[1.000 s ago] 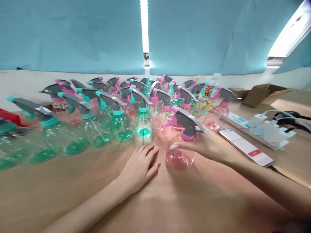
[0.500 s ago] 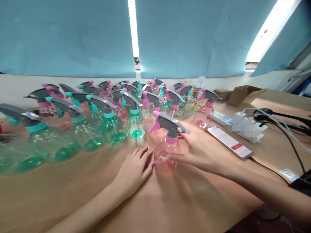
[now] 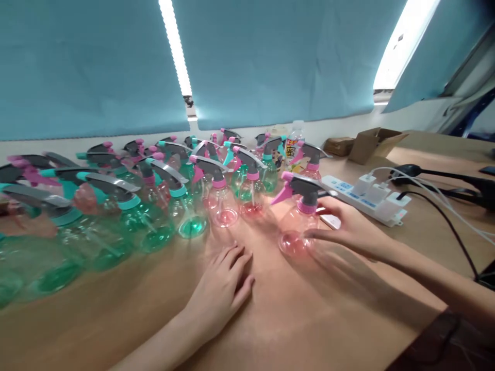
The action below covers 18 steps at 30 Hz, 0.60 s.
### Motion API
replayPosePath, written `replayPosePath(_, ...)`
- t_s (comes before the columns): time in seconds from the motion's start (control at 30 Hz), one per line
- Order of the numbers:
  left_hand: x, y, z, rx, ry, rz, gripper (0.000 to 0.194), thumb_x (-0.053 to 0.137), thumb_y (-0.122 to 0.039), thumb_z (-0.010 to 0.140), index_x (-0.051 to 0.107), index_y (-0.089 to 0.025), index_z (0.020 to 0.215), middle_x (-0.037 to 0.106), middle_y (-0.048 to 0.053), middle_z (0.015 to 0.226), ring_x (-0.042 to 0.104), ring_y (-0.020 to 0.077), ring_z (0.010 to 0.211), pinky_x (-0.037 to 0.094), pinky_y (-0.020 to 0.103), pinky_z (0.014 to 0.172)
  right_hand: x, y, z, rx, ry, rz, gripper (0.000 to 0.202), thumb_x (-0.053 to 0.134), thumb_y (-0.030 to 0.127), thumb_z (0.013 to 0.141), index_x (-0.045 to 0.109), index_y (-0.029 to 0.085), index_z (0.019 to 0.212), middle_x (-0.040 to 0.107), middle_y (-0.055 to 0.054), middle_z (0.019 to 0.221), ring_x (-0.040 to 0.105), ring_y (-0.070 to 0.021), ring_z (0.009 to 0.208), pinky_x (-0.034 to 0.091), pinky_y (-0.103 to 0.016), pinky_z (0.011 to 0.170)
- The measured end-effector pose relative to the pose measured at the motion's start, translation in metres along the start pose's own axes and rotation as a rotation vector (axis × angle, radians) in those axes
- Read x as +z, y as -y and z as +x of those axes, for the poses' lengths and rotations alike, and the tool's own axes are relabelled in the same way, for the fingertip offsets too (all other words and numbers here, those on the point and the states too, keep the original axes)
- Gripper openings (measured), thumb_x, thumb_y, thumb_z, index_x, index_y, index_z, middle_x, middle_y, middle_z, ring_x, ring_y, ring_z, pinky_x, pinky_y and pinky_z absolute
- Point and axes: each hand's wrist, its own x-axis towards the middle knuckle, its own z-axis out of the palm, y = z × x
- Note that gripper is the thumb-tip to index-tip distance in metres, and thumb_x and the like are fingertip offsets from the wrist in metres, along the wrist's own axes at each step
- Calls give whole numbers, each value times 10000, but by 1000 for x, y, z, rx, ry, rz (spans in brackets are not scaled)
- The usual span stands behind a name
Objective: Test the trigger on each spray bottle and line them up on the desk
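A clear pink spray bottle (image 3: 296, 234) with a grey and pink trigger head stands upright, or nearly so, right of centre. My right hand (image 3: 344, 224) grips its body from the right, thumb in front and fingers partly hidden behind. My left hand (image 3: 226, 286) lies palm down on the table, fingers spread, touching no bottle. Closest beyond it are a pink-necked spray bottle (image 3: 224, 206) and a green spray bottle (image 3: 188, 219). Several more green and pink spray bottles crowd the left and back.
A white power strip (image 3: 363, 198) with plugged chargers and cables lies at the right. A phone (image 3: 330, 220) is mostly hidden behind my right hand. An open cardboard box (image 3: 373, 144) and a labelled drink bottle (image 3: 294, 147) stand at the back. The brown table (image 3: 270, 319) ends at lower right.
My right hand has moved the pink spray bottle to the right, away from my left hand and partly over the phone. My left hand stays on the table. The view has turned slightly.
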Motion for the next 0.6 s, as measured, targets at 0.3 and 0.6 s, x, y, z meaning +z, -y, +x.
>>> replayPosePath(0.3,6,-10,52,45,98,-44,334,476,-259,977,533,-174,1295,559,138,1340,485,305,1276,436,489,1027,0,-19,62,-33,-81,-234,521,710,544,763,631,124,1061,627,-183,1220,651,-307,1007,518,-460,894)
replayPosePath(0.6,19,0,64,75,55,-110,328,488,-273,977,540,-174,1285,555,125,1318,474,307,1273,458,478,1012,0,-18,89,15,-102,-305,431,701,532,775,632,148,956,700,-128,986,662,-290,888,507,-417,784)
